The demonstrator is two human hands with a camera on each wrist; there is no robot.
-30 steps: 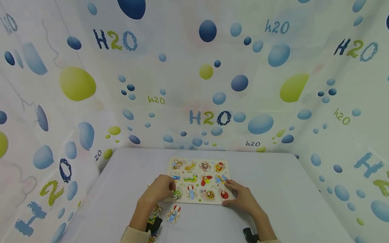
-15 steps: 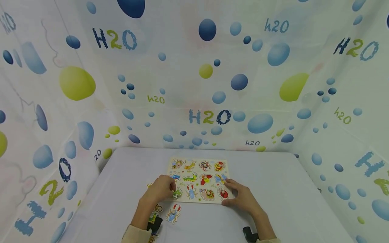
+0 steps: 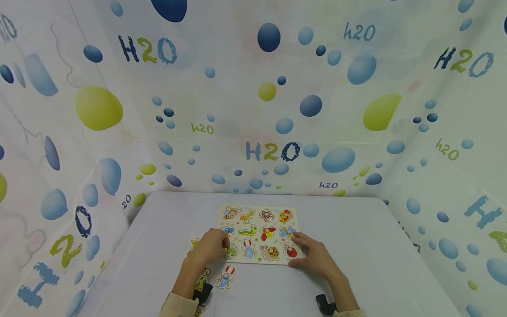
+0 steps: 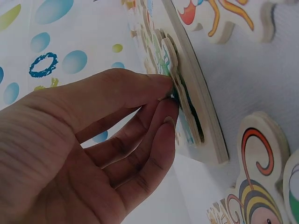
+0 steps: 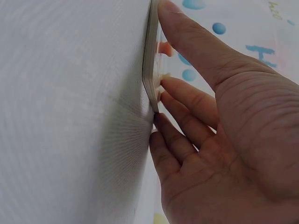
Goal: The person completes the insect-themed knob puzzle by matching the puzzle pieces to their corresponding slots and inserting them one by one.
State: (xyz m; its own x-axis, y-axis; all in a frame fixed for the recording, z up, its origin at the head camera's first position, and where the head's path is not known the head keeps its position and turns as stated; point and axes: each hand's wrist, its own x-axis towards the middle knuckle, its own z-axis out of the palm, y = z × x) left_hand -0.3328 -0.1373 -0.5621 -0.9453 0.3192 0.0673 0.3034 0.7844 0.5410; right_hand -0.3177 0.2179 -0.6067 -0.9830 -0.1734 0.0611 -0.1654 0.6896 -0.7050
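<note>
The wooden insect puzzle board (image 3: 257, 261) lies flat on the table. At its lower left corner my left hand (image 3: 210, 247) pinches a green puzzle piece (image 3: 232, 251) between thumb and fingertips. The left wrist view shows this piece (image 4: 174, 60) slightly tilted, close over the board's surface; the fingers cover its knob. My right hand (image 3: 314, 256) rests at the board's right side, thumb by the lower right corner and fingers extended along the right edge. In the right wrist view the thumb touches the board (image 5: 150, 60) and the other fingers are spread beside its corner.
A loose stag beetle piece (image 3: 225, 278) lies in front of the board. More loose pieces, among them a striped bee (image 4: 257, 198), lie under and beside the left forearm. The white table (image 3: 396, 264) ends at a patterned curtain (image 3: 237, 88).
The head view has shifted very slightly. Both hands, the board and the pieces keep their places.
</note>
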